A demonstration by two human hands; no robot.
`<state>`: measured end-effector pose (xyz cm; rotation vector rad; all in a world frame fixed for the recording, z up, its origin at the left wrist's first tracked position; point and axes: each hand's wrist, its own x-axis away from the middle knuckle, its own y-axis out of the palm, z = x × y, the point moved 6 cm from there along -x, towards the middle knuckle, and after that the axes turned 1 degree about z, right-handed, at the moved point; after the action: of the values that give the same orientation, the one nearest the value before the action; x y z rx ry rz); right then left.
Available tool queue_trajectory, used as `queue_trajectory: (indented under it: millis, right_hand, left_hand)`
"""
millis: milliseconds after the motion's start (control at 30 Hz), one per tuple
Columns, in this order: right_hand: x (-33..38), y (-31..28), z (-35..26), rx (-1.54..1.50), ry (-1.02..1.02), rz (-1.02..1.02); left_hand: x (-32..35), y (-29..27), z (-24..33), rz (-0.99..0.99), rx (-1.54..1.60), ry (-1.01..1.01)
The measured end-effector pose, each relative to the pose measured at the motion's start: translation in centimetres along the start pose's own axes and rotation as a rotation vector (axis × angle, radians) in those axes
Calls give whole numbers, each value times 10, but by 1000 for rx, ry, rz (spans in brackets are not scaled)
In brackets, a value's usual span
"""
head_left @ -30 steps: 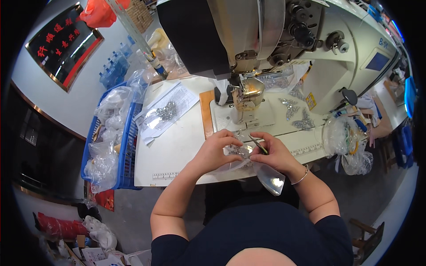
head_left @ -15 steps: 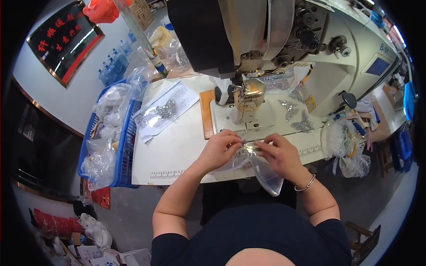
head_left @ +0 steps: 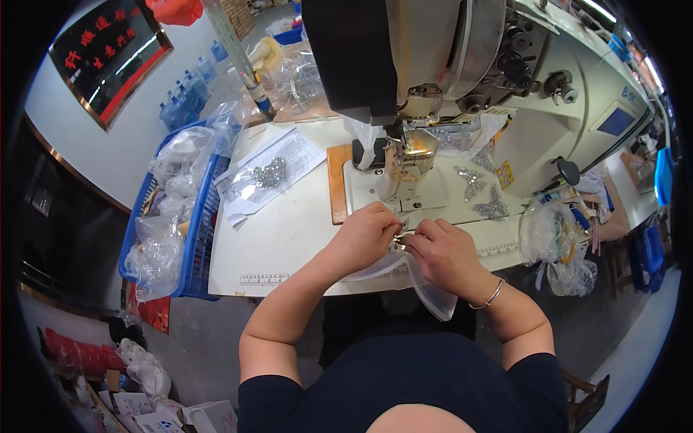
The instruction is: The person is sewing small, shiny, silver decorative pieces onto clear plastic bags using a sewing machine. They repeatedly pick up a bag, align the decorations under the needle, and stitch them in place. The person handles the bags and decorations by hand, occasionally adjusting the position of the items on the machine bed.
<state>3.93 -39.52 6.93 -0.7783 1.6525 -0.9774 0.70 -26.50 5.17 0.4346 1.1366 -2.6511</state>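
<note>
My left hand [head_left: 367, 237] and my right hand [head_left: 444, 254] meet at the sewing table's front edge, just below the sewing machine's [head_left: 404, 162] needle area. Both have their fingers pinched on a clear plastic strip [head_left: 435, 294], which curves down from my right hand past the table edge. Something small, silvery and shiny sits between the fingertips; they mostly hide it. To the right of the machine's post lie two glittering silver butterfly-shaped pieces [head_left: 492, 203]. Another cluster of sparkling silver pieces [head_left: 271, 173] rests on a paper sheet [head_left: 238, 206] at left.
A blue plastic basket [head_left: 191, 270] full of clear bags stands against the table's left side. The machine's dark hanging panel [head_left: 346, 58] is above the work area. Bundled clear plastic bags [head_left: 552, 234] hang at the right table edge. Boxes [head_left: 209, 415] lie on the floor at lower left.
My hands have come closer together, the right one moving left and its fingers closing in beside the left. The view has shifted slightly.
</note>
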Motion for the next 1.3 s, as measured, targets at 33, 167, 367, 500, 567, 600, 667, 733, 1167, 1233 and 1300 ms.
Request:
queue_trajectory:
  millis: [33, 167, 367, 500, 567, 600, 667, 733, 1167, 1233, 1300]
  right_hand:
    - [0, -2, -1, 20, -3, -5]
    - [-1, -36, -11, 59, 16, 104]
    - [13, -54, -17, 35, 8, 220]
    - [11, -48, -18, 109, -48, 168]
    - [9, -46, -19, 131, -65, 150]
    - [9, -46, -19, 114, -69, 142]
    - [8, -45, -18, 79, -76, 126]
    - [7, -43, -16, 60, -67, 112]
    - [7, -36, -7, -78, -27, 186]
    - [7, -35, -5, -98, -34, 181]
    - [7, -35, -4, -107, -43, 187]
  left_hand:
    - [-1, -2, 4, 3, -20, -4]
    - [-1, -16, 19, 124, -90, 48]
    - [15, -25, 42, 347, -107, 100]
    - [21, -24, 47, 354, -96, 99]
    - [22, -25, 49, 344, -71, 89]
    - [23, -25, 50, 342, -73, 95]
    - [24, -26, 50, 337, -77, 108]
    - [26, -26, 49, 337, -68, 111]
    - [25, -27, 44, 309, 17, 63]
    - [26, -28, 46, 313, 19, 75]
    - [27, -28, 46, 313, 28, 78]
